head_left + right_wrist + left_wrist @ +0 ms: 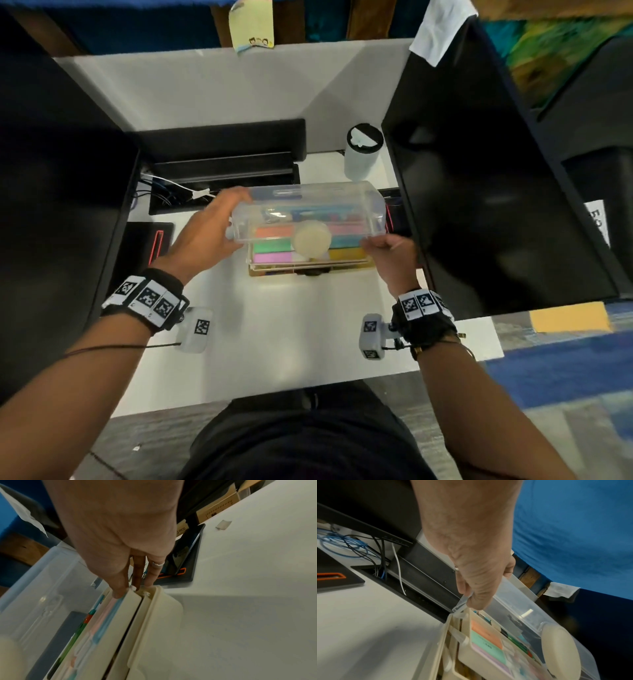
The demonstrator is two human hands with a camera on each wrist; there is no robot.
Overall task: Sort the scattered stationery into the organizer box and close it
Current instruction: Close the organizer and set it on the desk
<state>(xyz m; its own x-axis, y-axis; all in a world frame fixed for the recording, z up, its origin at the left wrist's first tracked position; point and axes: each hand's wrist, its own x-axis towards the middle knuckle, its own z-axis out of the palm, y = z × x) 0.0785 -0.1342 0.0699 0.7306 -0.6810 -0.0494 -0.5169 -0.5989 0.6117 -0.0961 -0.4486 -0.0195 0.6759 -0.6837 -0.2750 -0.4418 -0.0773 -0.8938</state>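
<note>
Left hand (205,229) grips lid (308,209) end; right hand (123,547) — wrist view only — seemingly pinches tray (120,622).

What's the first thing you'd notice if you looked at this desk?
The clear lid, half raised over the box in the middle of the white desk. The left hand grips its left end, and the right hand is at the box's right end. Under the lid lie bright sticky notes: orange, green, pink.
</note>
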